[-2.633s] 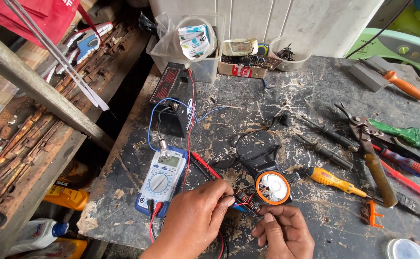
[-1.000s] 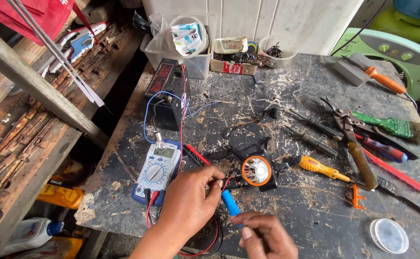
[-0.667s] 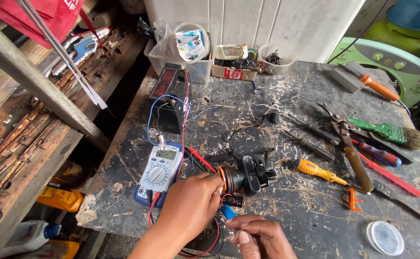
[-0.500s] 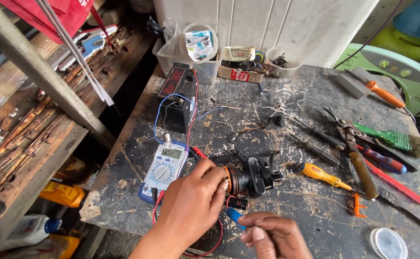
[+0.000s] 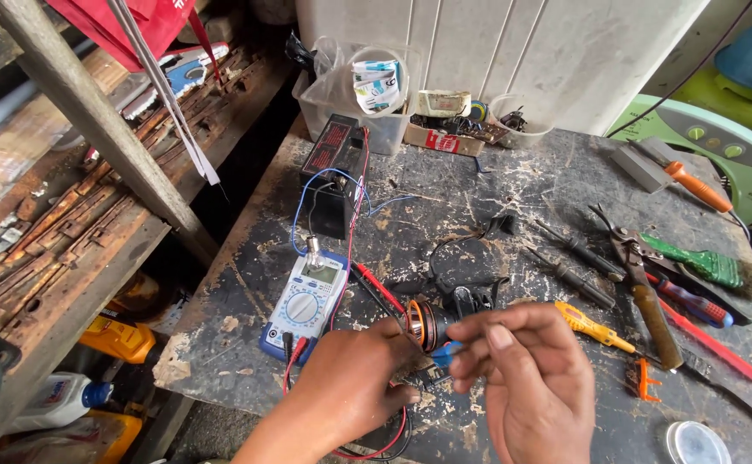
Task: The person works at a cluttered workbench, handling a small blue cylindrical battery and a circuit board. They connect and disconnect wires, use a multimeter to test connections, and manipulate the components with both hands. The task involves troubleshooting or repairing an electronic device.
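Observation:
My left hand (image 5: 350, 387) grips a small round lamp-like part (image 5: 432, 322) with an orange ring and black housing, lying on its side on the scratched dark workbench (image 5: 496, 198). My right hand (image 5: 531, 378) pinches a thin blue tool or probe tip (image 5: 445, 351) against that part. A blue multimeter (image 5: 305, 302) lies just left of my left hand, with red and black leads (image 5: 376, 288) running toward the part. A small black battery (image 5: 335, 176) with blue and red wires stands behind the meter.
Pliers (image 5: 642, 288), screwdrivers (image 5: 595, 326), a green brush (image 5: 707, 266) and an orange-handled soldering iron (image 5: 694, 185) lie at the right. Plastic tubs (image 5: 350, 94) with small parts stand at the back. A wooden shelf with rusty metal (image 5: 92, 232) runs along the left; a clear lid (image 5: 694, 442) lies near the front edge.
The round part has been tipped from face-up onto its side. My right hand has risen from the bench's front edge and now holds the blue tip against it.

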